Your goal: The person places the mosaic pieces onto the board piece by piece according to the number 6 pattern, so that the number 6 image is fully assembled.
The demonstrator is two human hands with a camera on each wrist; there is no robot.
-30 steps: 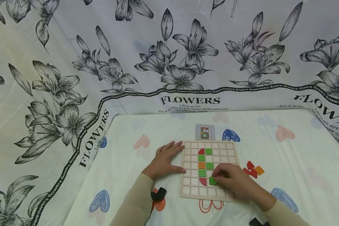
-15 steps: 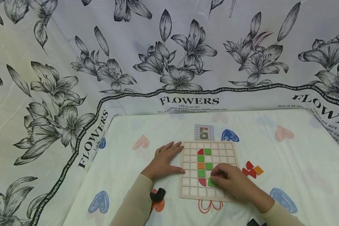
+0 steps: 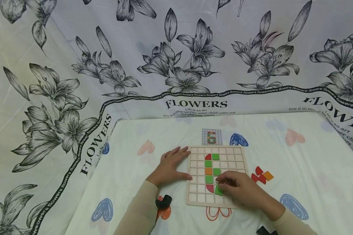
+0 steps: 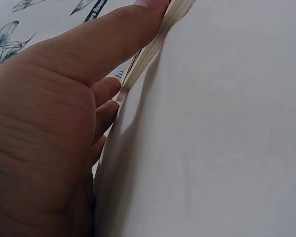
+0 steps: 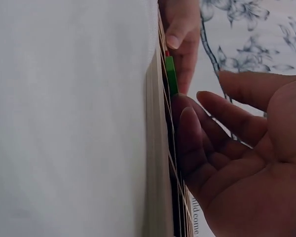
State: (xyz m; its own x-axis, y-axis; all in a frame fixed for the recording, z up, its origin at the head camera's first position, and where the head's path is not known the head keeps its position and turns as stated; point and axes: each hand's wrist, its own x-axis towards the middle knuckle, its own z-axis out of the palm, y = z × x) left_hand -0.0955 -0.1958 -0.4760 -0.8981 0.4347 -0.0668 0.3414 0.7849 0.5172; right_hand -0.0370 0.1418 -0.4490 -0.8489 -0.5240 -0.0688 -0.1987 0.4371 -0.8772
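A wooden grid board [image 3: 193,197] lies on the cloth, with red, green and orange tiles set in its cells. My left hand [image 3: 171,168] rests beside its left edge, fingers extended; in the left wrist view the thumb [image 4: 113,37] reaches the board's side. Over the lower right of the board is my right hand [image 3: 242,189], its fingers loosely bent. One fingertip is at a green tile [image 3: 218,190] that sits askew beside a red quarter-round tile [image 3: 210,188]. In the right wrist view the thumb stands apart from the fingers at that tile [image 5: 171,76].
Several loose tiles, three of them red and one an orange square [image 3: 268,176], lie right of the board. Behind it is a small pattern card [image 3: 204,133] with a coloured figure on a grid. Flower-printed fabric [image 3: 191,49] hangs at the back.
The green tile under my right hand has turned askew and shifted slightly left, toward the red tile. My right fingers have loosened from it. The left hand keeps its place.
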